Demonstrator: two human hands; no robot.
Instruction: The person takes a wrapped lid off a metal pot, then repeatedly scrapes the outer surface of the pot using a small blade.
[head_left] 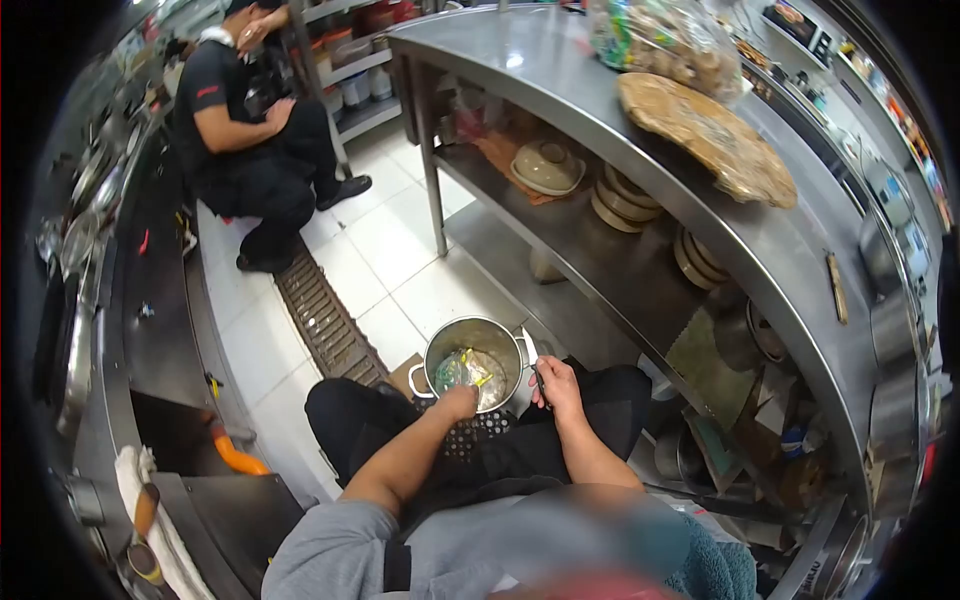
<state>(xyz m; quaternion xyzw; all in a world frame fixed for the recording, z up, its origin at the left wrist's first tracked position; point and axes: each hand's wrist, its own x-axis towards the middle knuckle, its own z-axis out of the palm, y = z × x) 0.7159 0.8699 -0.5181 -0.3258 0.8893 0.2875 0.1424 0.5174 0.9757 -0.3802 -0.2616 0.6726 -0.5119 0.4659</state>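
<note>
A metal pot with white side handles stands low between my knees. Inside it lie pale and greenish pieces, with a bright yellow-green strip among them, too small to name. My left hand is over the pot's near rim, its fingers closed and pointing inward; what they hold is hidden. At the pot's right side, my right hand grips a knife by its dark handle. The pale blade points up and away from me, beside the rim.
A steel table curves along the right, bearing a wrapped brown slab and a bag. Its lower shelf holds a lidded dish and stacked bowls. A floor drain runs left, near a seated person.
</note>
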